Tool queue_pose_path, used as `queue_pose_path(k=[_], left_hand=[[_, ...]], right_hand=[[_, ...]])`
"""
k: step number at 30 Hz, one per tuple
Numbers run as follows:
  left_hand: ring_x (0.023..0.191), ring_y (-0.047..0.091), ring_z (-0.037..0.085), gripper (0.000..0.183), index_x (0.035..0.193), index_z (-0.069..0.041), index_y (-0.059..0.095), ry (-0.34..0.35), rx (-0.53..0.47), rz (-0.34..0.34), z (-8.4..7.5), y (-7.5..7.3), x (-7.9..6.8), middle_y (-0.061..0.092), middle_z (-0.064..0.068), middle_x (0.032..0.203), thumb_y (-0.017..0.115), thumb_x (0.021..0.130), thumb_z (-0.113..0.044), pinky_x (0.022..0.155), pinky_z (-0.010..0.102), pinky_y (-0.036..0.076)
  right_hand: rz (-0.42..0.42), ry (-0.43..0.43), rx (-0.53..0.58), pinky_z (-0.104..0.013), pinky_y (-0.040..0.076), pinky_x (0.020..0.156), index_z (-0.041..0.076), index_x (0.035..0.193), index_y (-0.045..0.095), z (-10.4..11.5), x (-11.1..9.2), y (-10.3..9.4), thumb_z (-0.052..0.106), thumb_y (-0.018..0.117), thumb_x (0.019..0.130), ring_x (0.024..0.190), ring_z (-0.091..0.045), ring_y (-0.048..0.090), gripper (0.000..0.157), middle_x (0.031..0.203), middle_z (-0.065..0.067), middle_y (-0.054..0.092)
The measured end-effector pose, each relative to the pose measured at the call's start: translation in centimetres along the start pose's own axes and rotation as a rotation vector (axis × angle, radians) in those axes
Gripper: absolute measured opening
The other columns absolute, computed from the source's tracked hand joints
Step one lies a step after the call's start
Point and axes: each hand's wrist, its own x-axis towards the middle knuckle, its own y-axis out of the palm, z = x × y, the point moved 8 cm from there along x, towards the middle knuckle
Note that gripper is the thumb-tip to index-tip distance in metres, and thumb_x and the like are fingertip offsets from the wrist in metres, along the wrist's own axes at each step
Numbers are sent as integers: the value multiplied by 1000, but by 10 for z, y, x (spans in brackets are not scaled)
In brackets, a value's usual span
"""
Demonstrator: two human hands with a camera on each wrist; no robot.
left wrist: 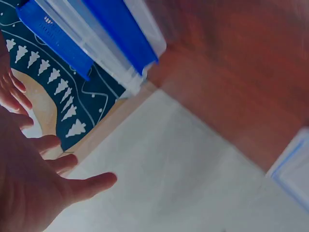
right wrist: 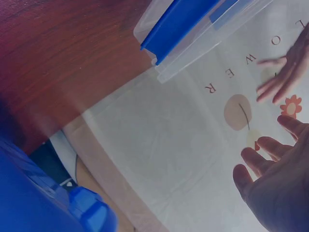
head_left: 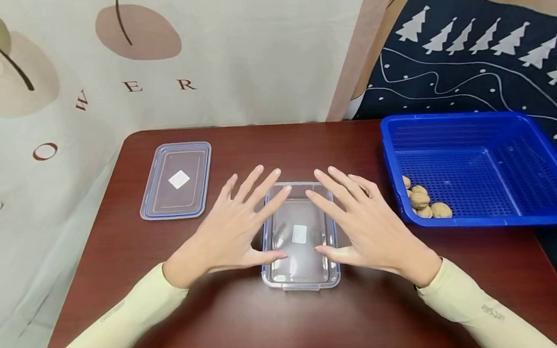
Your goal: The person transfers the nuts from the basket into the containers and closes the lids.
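Observation:
A clear plastic food container (head_left: 300,272) with blue along its sides stands in the middle of the table, a pale square label on its bottom. Over its left side is my left hand (head_left: 236,225), fingers spread and straight. My right hand (head_left: 369,229) mirrors it over the right side, also spread. Neither hand grips anything. Both wrist views show the left palm (left wrist: 29,183) and the right fingers (right wrist: 270,159) apart from the container's walls (right wrist: 193,34).
A clear lid (head_left: 170,193) with a blue seal and white label lies flat at the left. At the right, a blue perforated basket (head_left: 489,217) has several walnuts (head_left: 419,199) in its near left corner. A pale printed curtain (head_left: 267,60) hangs behind the brown table (head_left: 229,327).

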Motion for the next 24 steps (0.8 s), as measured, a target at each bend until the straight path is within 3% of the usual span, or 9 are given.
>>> queue_pose_path(k=[7,12,18,24], left_hand=[[165,12,38,128,177,-14,11,-88,-177,61,-2,21,-12,9,11,182,64,85,-86,112,67,39],[165,13,39,131,177,-14,10,-148,-257,75,-5,33,-20,10,11,182,64,84,-88,105,66,46],[165,15,38,134,178,-17,6,-234,-336,114,-6,46,-30,6,7,183,66,82,-90,106,73,44],[165,17,36,137,177,-15,8,-293,-392,135,-11,55,-46,3,4,183,70,80,-88,107,73,43]], right_hand=[[-4,67,97,-61,37,114,14,165,49,-14,-5,-2,69,62,98,158,-34,35,88,177,-11,31],[-19,153,137,-58,40,112,15,163,52,-29,-16,-10,63,68,95,154,-32,41,85,175,-8,36],[-55,214,144,-58,42,107,12,161,55,-44,-29,-17,64,64,96,151,-34,45,83,171,-10,42],[-40,267,150,-67,41,111,13,161,55,-54,-40,-13,55,74,92,148,-34,47,83,168,-10,46]])
